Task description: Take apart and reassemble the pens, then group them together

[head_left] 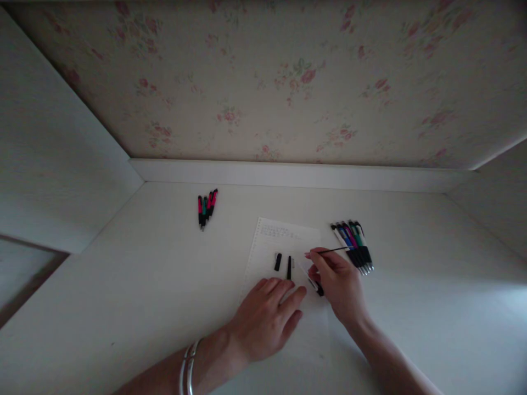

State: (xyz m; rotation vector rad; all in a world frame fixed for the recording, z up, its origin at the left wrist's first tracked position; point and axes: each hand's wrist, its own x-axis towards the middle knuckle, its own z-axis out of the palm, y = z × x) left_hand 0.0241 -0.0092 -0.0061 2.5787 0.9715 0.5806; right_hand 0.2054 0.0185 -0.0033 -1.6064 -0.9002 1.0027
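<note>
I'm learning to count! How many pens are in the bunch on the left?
4, left to right: a red pen, a green pen, a second red pen and a third red pen. They overlap, so another may be hidden.

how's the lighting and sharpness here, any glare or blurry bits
Head view: dim, greyish light overall; head view: a pale glare patch on the table at the right edge; head view: writing on the paper too small and soft to read; head view: wallpaper pattern a bit smeary.
</note>
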